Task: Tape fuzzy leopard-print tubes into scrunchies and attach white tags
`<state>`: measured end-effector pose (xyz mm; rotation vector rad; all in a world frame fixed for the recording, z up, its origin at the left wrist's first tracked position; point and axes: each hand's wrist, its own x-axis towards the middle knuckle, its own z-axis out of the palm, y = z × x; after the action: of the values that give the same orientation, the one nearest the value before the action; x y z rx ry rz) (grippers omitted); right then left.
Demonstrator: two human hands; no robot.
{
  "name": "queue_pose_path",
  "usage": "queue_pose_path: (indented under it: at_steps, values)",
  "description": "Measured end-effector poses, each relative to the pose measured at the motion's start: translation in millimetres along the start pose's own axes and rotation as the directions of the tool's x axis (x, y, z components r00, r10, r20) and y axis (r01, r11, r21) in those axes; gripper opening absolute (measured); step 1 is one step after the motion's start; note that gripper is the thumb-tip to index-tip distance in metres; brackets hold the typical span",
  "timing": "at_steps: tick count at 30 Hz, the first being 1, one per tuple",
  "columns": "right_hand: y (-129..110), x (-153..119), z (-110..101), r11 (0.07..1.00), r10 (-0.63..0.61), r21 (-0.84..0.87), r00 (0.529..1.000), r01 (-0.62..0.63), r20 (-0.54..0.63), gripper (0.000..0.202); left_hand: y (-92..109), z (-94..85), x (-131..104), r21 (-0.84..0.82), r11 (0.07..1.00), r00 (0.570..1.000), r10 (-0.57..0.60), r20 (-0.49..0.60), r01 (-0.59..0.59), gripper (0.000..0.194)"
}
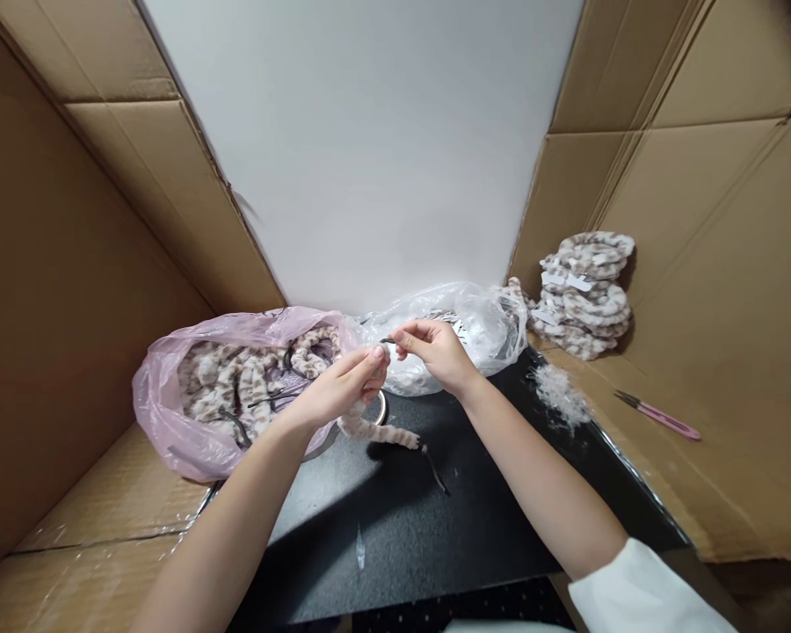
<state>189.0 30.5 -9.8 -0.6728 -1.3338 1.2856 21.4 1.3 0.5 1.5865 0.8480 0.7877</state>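
Held in the closed fingers of my left hand (343, 385) is a fluffy, white-and-brown spotted fabric tube (386, 434). Its free end hangs down to the black table, with a dark cord (437, 473) trailing from it. My right hand (439, 353) is closed just to the right, thumb and finger pinching the short dark cord at the tube's other end. The two hands nearly touch. Part of the tube is hidden behind my left hand. Below that hand shows the edge of a pale ring (383, 407), perhaps a tape roll.
A pink plastic bag (162, 404) with several spotted tubes lies left. Behind my hands is a clear plastic bag (501, 338) with white pieces. Spotted rings (590, 303) are stacked right, near plastic scraps (559, 396) and pink-handled thread snips (665, 420). Cardboard walls (731, 290) flank the black table (395, 527).
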Motion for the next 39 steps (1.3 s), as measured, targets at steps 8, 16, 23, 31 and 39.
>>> queue_pose_path:
  at_steps: [8,16,23,31,39]
  values:
    - [2.9,1.1,-0.7,0.991,0.077,0.104,0.995,-0.083,0.061,0.041,2.9,-6.2,-3.2,0.155,0.988,0.993,-0.045,0.113,0.027,0.045]
    - [-0.9,-1.3,-1.6,0.999,0.050,0.003,0.988,-0.051,0.144,0.043,2.1,-8.1,-4.3,0.186,0.982,0.988,-0.055,0.145,0.027,0.044]
    - [-1.5,-0.2,-3.6,0.998,0.042,-0.056,0.984,-0.032,0.174,0.045,3.0,-9.1,-4.4,0.200,0.980,0.988,-0.050,0.143,0.020,0.044]
    - [0.6,-1.9,-0.4,0.993,0.035,-0.119,0.976,-0.009,0.216,0.038,-0.7,-9.4,-4.7,0.211,0.977,0.978,-0.064,0.197,0.021,0.042]
    - [0.3,-2.9,0.7,0.993,0.024,-0.121,0.974,0.004,0.226,0.038,0.6,-10.0,-3.7,0.168,0.986,0.986,-0.042,0.163,0.014,0.043]
